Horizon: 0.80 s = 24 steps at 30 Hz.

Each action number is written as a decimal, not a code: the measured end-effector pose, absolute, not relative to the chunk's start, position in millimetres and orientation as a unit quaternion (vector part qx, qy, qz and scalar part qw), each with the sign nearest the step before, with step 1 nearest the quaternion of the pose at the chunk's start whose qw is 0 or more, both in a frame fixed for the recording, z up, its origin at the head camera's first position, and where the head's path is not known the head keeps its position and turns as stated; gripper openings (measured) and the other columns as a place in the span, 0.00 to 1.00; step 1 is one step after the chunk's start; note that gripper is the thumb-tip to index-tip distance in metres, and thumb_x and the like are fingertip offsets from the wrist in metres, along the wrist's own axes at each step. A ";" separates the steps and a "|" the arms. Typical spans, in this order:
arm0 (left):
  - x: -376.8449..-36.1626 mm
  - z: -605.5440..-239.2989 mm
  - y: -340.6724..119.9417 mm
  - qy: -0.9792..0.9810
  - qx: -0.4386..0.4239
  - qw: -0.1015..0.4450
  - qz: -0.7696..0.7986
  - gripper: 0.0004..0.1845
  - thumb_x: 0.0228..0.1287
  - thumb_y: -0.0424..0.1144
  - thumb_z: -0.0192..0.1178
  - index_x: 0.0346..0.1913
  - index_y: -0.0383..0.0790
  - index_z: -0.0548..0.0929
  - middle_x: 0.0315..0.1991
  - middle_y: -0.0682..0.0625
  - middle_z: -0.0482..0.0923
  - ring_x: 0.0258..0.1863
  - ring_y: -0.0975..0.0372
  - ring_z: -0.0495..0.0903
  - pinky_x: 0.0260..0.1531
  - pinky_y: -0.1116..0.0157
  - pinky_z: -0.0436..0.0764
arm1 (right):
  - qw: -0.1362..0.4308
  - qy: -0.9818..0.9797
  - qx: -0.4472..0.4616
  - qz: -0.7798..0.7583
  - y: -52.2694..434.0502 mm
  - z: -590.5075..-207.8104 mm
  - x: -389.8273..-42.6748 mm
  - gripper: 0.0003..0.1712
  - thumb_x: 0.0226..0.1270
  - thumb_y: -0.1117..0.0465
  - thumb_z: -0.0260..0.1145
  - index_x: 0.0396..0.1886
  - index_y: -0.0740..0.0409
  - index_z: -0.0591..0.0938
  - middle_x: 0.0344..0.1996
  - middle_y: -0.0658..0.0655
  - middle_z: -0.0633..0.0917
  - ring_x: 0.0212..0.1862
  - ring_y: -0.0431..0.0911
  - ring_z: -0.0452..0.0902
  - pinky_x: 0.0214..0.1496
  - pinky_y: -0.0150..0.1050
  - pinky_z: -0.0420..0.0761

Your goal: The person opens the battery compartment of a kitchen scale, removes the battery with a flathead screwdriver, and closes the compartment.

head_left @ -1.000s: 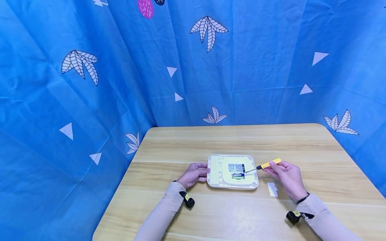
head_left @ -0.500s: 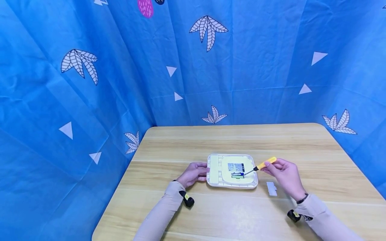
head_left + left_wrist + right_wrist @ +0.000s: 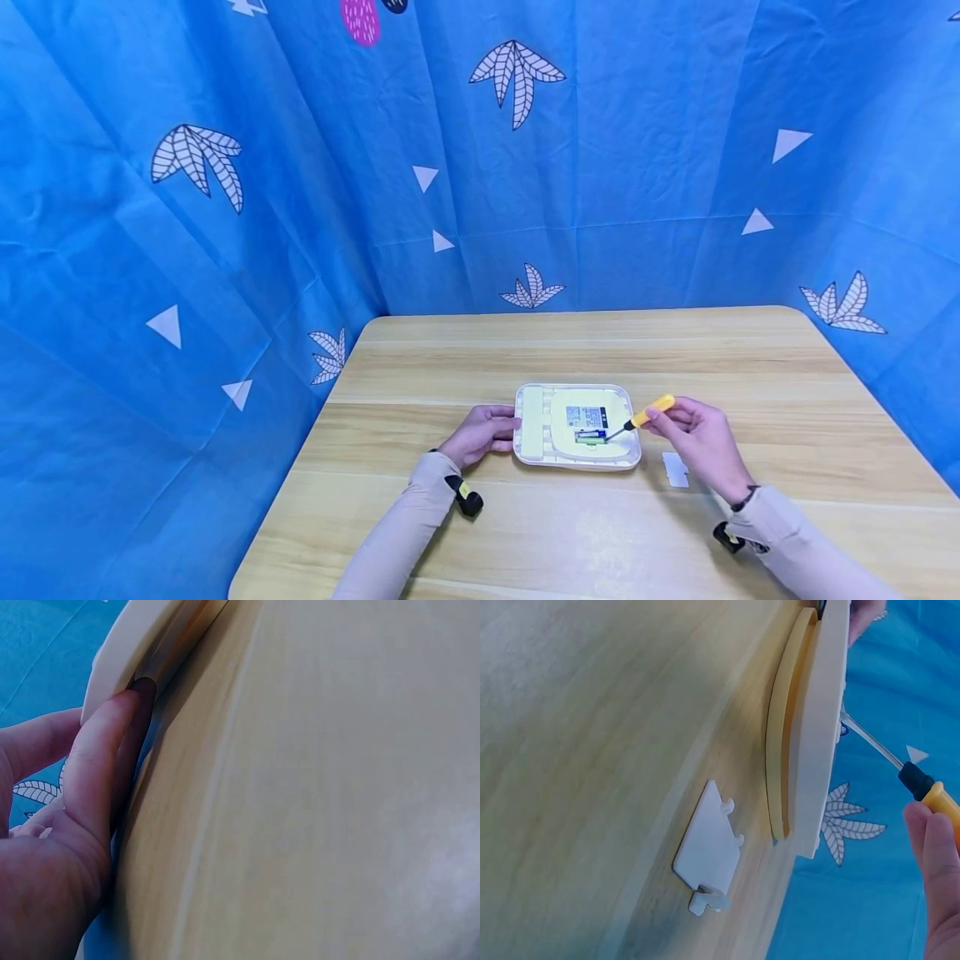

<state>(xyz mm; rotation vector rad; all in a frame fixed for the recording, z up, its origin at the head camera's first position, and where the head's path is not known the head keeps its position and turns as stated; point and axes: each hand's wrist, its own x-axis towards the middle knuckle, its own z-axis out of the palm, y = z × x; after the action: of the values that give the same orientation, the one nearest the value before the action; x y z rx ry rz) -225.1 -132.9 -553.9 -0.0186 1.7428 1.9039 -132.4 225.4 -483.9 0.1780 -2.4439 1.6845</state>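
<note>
Two hands: left hand (image 3: 480, 433) rests straight-fingered against device (image 3: 577, 427); right hand (image 3: 693, 442) pinches screwdriver (image 3: 647, 414).
Handling: light, stiff plastic, probably slippery; steady its edges.

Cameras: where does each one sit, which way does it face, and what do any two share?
Head: above, looking forward and down at the table; both forearms show, left hand at the scale, right hand holding the screwdriver.
Left wrist: low along the tabletop; fingers on the scale's edge.
Right wrist: low, sideways; fingertips, screwdriver, white cover.
Shared: head and right wrist both show cover and screwdriver.
</note>
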 end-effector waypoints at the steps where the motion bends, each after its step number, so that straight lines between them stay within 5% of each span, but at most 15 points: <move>1: -225.1 -554.1 -133.0 0.649 -0.007 0.276 0.709 0.25 0.71 0.31 0.63 0.67 0.25 0.73 0.46 0.43 0.89 0.40 0.60 0.90 0.40 0.67 0.92 | 0.085 -0.822 0.059 0.561 224.7 -484.0 -132.4 0.15 0.75 0.58 0.67 0.47 0.68 0.84 0.40 0.68 0.91 0.38 0.36 0.90 0.44 0.37 0.92; 24: -228.2 -555.9 -133.7 0.651 -0.003 0.281 0.705 0.26 0.71 0.30 0.63 0.68 0.23 0.72 0.46 0.42 0.89 0.39 0.60 0.90 0.39 0.67 0.92 | 0.155 -0.850 0.144 0.482 210.5 -478.2 -129.3 0.04 0.70 0.64 0.71 0.42 0.58 0.86 0.35 0.59 0.93 0.38 0.38 0.91 0.41 0.23 0.88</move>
<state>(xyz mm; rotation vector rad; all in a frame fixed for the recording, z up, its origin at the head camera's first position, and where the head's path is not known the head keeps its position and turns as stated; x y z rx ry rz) -228.2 -133.7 -555.9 -0.0084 1.7450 1.8906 -129.3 210.5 -478.2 0.4116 -2.4359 1.3805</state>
